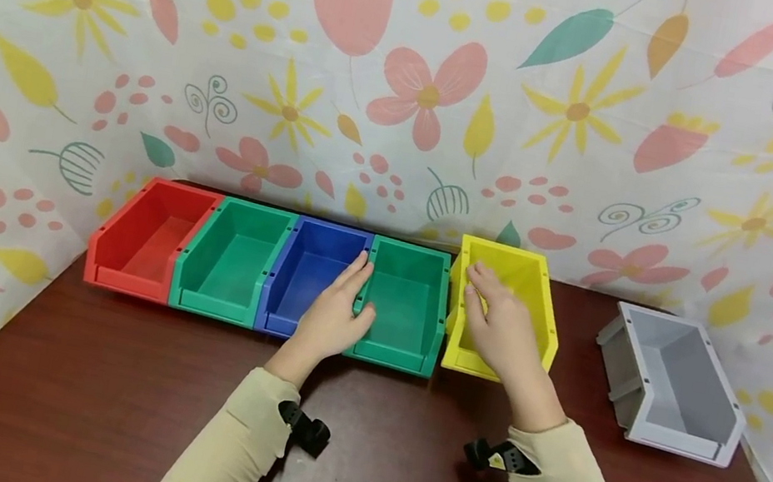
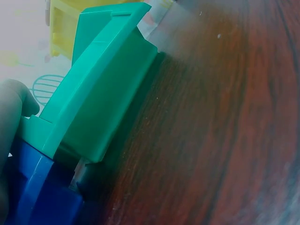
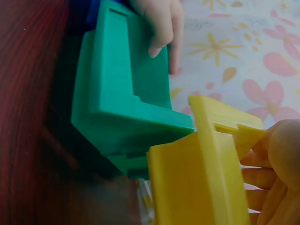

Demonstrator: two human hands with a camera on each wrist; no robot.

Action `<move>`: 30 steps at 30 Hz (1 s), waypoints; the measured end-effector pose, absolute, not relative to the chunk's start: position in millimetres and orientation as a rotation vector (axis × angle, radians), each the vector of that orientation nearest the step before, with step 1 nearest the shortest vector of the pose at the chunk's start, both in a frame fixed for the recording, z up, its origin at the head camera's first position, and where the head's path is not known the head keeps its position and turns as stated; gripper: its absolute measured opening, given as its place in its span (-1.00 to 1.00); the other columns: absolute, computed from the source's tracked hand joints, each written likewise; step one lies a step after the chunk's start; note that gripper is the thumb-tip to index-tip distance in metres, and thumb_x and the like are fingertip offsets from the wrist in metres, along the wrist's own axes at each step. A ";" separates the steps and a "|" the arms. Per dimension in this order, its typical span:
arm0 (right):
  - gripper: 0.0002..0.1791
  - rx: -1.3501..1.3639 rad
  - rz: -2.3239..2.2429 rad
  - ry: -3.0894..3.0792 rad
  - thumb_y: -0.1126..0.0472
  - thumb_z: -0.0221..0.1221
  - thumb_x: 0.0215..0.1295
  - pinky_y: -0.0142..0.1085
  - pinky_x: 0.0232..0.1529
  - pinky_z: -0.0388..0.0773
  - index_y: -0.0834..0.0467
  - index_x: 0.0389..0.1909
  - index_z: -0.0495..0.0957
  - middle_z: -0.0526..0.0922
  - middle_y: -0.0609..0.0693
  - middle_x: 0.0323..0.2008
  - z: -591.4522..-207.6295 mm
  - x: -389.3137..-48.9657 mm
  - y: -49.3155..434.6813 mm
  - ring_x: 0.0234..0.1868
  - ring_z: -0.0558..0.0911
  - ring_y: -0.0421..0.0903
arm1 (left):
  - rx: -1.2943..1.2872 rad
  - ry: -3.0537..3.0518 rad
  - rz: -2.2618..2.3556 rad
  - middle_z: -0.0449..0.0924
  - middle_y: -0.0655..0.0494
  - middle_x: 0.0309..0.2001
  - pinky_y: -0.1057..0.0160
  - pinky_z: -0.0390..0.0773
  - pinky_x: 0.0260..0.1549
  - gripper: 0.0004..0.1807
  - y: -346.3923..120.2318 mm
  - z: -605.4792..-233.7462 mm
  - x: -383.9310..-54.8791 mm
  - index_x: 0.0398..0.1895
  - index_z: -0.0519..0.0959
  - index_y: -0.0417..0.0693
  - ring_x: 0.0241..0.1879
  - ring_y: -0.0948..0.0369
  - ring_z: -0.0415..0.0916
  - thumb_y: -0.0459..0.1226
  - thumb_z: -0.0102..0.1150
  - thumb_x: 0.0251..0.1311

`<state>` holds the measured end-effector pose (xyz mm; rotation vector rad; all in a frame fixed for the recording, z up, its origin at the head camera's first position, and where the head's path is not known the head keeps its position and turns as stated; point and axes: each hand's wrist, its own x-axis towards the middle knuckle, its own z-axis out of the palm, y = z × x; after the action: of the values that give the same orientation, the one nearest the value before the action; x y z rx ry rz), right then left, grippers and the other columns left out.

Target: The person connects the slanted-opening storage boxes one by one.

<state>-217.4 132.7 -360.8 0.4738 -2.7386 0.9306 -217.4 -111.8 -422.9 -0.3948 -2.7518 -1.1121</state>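
My left hand (image 1: 335,313) straddles the rim between the blue bin (image 1: 307,262) and the green bin (image 1: 412,321) beside it. Its thumb hangs inside that green bin and its fingers lie on the blue side, pinching the wall. My right hand (image 1: 505,327) reaches into the yellow bin (image 1: 541,316), fingers fairly straight near its left wall. Exact finger contact there is unclear. In the right wrist view, the yellow bin (image 3: 187,183) stands close to the corner of the green bin (image 3: 122,108), with a narrow gap in the head view.
A red bin (image 1: 152,238) and another green bin (image 1: 235,259) continue the row leftward. A grey bin (image 1: 689,390) stands apart at the right, turned at an angle. Behind the brown table (image 1: 103,398) hangs a flower-patterned sheet (image 1: 413,169).
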 end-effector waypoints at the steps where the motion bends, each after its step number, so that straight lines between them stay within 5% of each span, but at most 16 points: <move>1: -0.52 0.478 0.939 -2.738 0.14 -0.07 0.45 0.07 0.31 0.24 0.25 0.30 0.33 0.32 0.16 0.34 -362.0 -217.8 132.6 0.37 0.28 0.14 | -0.395 -2.753 -1.113 -0.10 0.24 0.51 0.28 0.31 -0.61 -0.33 -111.4 -423.3 -217.6 0.46 0.12 -0.02 0.37 0.13 0.21 -0.18 -0.06 0.25; 18: -0.53 0.487 0.947 -2.730 0.18 -0.06 0.44 0.04 0.26 0.32 0.26 0.30 0.33 0.36 0.18 0.31 -364.6 -220.4 128.1 0.32 0.35 0.15 | -0.372 -2.758 -1.101 -0.08 0.22 0.51 0.23 0.36 -0.44 -0.32 -111.4 -423.2 -217.3 0.46 0.11 0.02 0.40 0.11 0.16 -0.18 -0.03 0.25; 30: -0.53 0.489 0.914 -2.732 0.19 -0.06 0.44 0.03 0.23 0.35 0.27 0.30 0.32 0.37 0.19 0.30 -367.2 -218.0 126.2 0.31 0.37 0.14 | -0.385 -2.745 -1.100 -0.07 0.22 0.51 0.27 0.32 -0.58 -0.32 -112.2 -422.6 -217.9 0.46 0.12 0.01 0.30 0.14 0.32 -0.18 -0.04 0.23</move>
<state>-218.0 126.2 -367.2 0.4886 -2.7325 0.9136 -217.9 -112.2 -422.6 -0.3848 -2.7446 -1.0998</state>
